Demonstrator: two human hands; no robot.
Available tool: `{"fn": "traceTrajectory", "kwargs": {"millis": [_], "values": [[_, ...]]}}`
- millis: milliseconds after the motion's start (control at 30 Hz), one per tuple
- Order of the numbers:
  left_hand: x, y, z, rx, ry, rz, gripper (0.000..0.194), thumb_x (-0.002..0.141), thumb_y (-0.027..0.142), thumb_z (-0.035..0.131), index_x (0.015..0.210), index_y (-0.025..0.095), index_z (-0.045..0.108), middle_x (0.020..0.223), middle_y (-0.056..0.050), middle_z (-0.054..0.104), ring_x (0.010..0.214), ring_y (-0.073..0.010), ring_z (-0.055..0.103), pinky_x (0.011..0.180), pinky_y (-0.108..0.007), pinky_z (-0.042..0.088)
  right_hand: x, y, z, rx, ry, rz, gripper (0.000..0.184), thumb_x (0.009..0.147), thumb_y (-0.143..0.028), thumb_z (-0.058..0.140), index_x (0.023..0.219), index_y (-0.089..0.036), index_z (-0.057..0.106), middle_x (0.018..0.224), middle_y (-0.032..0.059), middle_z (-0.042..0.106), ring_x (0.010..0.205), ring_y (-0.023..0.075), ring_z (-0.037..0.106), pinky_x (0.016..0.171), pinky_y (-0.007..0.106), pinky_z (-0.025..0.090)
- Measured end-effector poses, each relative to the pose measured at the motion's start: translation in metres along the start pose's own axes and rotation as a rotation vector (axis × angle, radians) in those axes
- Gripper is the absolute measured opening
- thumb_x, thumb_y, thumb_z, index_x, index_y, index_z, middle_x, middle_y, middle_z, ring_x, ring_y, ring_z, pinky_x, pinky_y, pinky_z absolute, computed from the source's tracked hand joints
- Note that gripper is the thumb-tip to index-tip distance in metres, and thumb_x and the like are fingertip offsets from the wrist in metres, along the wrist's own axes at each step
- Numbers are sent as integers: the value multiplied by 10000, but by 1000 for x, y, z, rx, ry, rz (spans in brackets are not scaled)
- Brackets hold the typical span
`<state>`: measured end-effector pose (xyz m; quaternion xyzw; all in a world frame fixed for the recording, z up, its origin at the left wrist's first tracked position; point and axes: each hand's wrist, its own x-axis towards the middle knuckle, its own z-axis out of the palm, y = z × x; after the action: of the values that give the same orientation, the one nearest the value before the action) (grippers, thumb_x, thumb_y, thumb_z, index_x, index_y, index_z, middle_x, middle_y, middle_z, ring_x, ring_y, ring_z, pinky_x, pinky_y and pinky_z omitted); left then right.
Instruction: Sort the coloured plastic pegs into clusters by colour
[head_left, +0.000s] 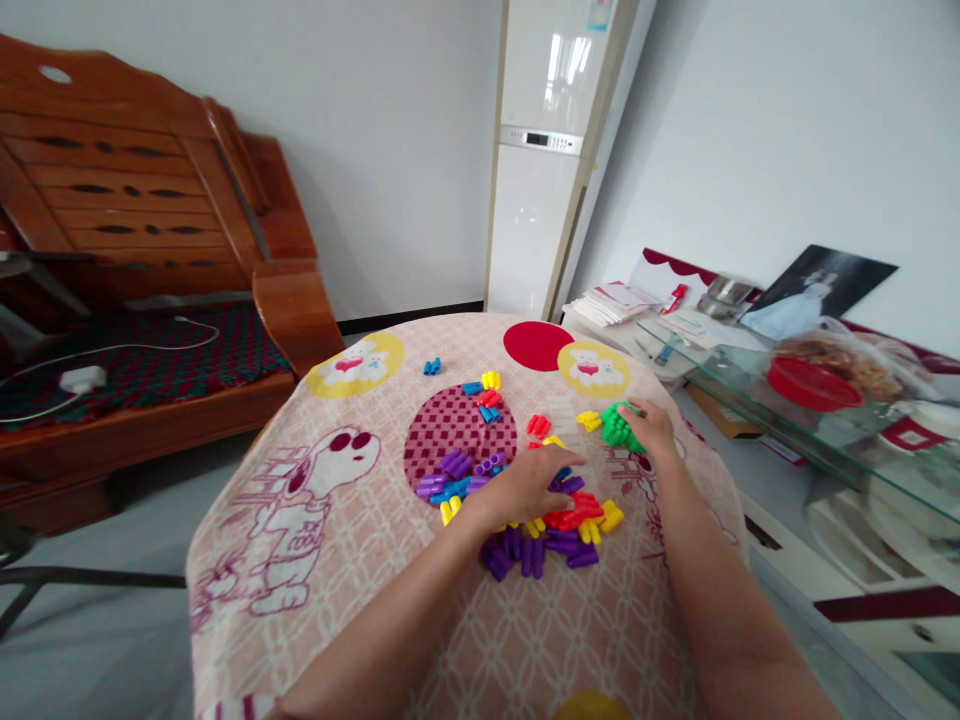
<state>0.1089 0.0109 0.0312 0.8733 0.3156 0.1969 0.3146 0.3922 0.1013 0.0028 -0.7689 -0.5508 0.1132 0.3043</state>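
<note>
My left hand (529, 485) lies palm down with fingers stretched over a heap of purple, red, yellow and blue plastic tube blocks (551, 535) on a table covered with a pink cartoon cloth (300, 520). My right hand (651, 428) rests at the table's right side, fingers curled on a cluster of green blocks (617, 428). Small groups of yellow blocks (589, 420), red blocks (538, 426) and blue blocks (432, 367) lie farther out on the cloth.
A wooden bench (150, 260) with a charger and cable stands at the left. A white floor air conditioner (544, 160) stands behind. To the right a glass table (825, 440) carries papers, a red bowl and a photo.
</note>
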Motion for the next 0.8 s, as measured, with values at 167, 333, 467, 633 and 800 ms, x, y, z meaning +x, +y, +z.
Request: {"fn": "traceTrajectory", "kwargs": {"millis": [167, 333, 467, 633, 800], "values": [[-6, 22, 2, 96, -119, 65, 487, 834, 256, 681, 1311, 220, 588, 1258, -83, 651, 1150, -247, 600, 987, -355, 463, -20, -57, 26, 254, -306, -225, 423, 758, -379, 684, 1121, -168, 737, 1005, 91, 760, 922, 236, 699, 863, 364, 537], [-15, 39, 3, 124, -151, 103, 392, 821, 215, 683, 1212, 233, 654, 1132, -64, 699, 1041, -230, 632, 915, -320, 480, -55, -102, 30, 461, -658, -447, 388, 782, -323, 667, 1139, -187, 733, 1141, 87, 738, 970, 237, 689, 789, 341, 562], [-24, 49, 4, 101, -117, 103, 358, 831, 157, 641, 1185, 200, 672, 1152, -80, 699, 1064, -228, 635, 942, -317, 484, -72, -102, 11, 679, -752, -455, 476, 856, -409, 584, 1277, -199, 659, 1197, 99, 715, 942, 232, 695, 613, 275, 546], [-44, 62, 18, 98, -50, 196, 387, 849, 169, 616, 1231, 223, 637, 1383, -91, 588, 1286, -233, 530, 1095, -359, 411, -77, -45, -20, 434, -330, -306, 437, 812, -399, 612, 1175, -177, 716, 1134, 120, 731, 977, 259, 686, 717, 340, 560], [-60, 43, 47, 324, -5, 26, 604, 742, 208, 712, 1326, 250, 563, 1544, -141, 406, 1442, -374, 321, 1171, -628, 230, -97, -3, -17, 226, -314, -186, 509, 820, -440, 594, 1232, -155, 687, 831, 79, 749, 719, 239, 692, 692, 389, 562]]}}
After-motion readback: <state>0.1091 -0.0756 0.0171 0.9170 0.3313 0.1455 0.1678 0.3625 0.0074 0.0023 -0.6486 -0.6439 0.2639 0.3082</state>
